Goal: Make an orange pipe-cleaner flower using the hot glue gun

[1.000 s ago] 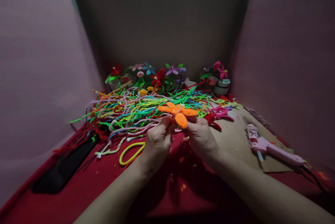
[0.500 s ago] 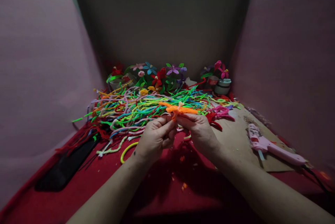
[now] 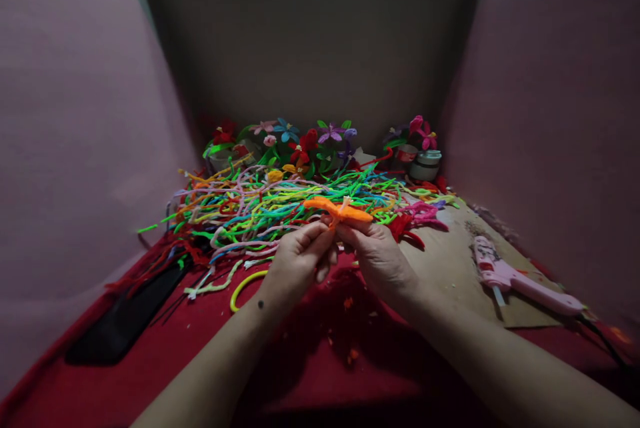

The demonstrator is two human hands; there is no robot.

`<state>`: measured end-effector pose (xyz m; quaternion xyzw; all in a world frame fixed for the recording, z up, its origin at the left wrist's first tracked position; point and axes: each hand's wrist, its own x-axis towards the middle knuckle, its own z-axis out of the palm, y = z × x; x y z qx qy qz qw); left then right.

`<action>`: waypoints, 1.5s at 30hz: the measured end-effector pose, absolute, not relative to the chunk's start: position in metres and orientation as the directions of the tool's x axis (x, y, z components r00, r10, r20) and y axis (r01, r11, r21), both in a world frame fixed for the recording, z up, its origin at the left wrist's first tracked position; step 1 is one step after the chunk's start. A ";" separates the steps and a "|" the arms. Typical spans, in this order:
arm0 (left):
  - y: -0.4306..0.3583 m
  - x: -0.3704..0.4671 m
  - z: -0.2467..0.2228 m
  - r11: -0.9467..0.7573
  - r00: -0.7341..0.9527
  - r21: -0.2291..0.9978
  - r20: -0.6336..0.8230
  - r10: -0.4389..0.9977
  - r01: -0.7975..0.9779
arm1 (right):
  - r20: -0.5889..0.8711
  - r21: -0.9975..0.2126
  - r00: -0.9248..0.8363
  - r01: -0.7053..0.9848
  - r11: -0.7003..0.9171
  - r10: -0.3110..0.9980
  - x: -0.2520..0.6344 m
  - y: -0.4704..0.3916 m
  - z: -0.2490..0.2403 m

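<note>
We hold one orange flower [image 3: 357,214] in the air above the counter [image 3: 145,371], about midway between its left and right edges. Our left grip [image 3: 296,260] and right grip [image 3: 384,260] pinch its base together, equally near; the flower lies just above them, long axis running from left edge towards right. We count one pink glue gun [image 3: 540,293] near the right edge, one flat black object [image 3: 125,320] by the left edge, one partly hidden yellow loop [image 3: 235,298]; the tangled coloured strands [image 3: 280,198] defy counting.

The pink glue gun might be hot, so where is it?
In the head view, the pink glue gun lies right of the right hand, partly on the tan board.
</note>
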<state>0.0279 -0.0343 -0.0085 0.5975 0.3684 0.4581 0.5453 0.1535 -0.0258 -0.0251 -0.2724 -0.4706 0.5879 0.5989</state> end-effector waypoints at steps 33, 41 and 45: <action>-0.029 0.031 -0.016 0.029 0.340 0.937 0.097 0.935 -0.347 | 0.278 -0.861 -0.050 -0.456 0.226 0.959 0.152 -0.025 -0.027; -0.026 0.021 -0.014 0.101 0.490 0.921 0.105 0.866 -0.376 | 0.253 -0.844 -0.257 -0.531 0.082 0.933 0.159 -0.020 -0.030; -0.025 0.017 -0.015 0.074 0.518 0.926 0.141 0.844 -0.371 | 0.275 -0.869 -0.259 -0.479 0.125 0.926 0.161 -0.021 -0.024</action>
